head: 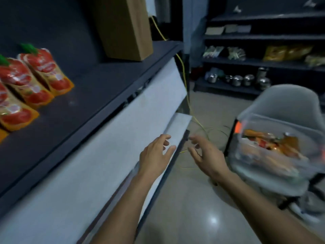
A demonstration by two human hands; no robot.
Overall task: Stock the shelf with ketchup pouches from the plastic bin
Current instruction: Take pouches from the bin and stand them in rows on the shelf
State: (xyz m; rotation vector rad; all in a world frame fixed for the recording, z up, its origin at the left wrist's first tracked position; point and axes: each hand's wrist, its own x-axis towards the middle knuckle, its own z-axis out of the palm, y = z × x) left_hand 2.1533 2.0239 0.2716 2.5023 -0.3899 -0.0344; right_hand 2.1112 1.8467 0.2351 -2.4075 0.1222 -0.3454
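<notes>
Head view, stocking in progress. Your left hand [156, 152] and right hand [207, 155] hang above the floor [193, 208] between the shelf [105, 88] and the plastic bin [260, 124]. Both are empty, fingers [165, 137] loosely spread and grasping nothing; the pose suggests a reach toward the bin for the next pouch. Stocked ketchup pouches [44, 71] stand upright in a slanting row at the shelf's left, green spouts up, with bare shelf beside them to be filled. Unstocked pouches [274, 143] lie heaped in the clear bin, which rests on a grey chair [288, 101] at your right, probably to bring it to hand height. A cardboard box [123, 27] stands at the shelf's far end and limits the row. A yellow cable [184, 80] trails down the shelf's end and across the floor near the chair legs; mind your feet. Steel pots [237, 80] line a far rack [228, 88].
</notes>
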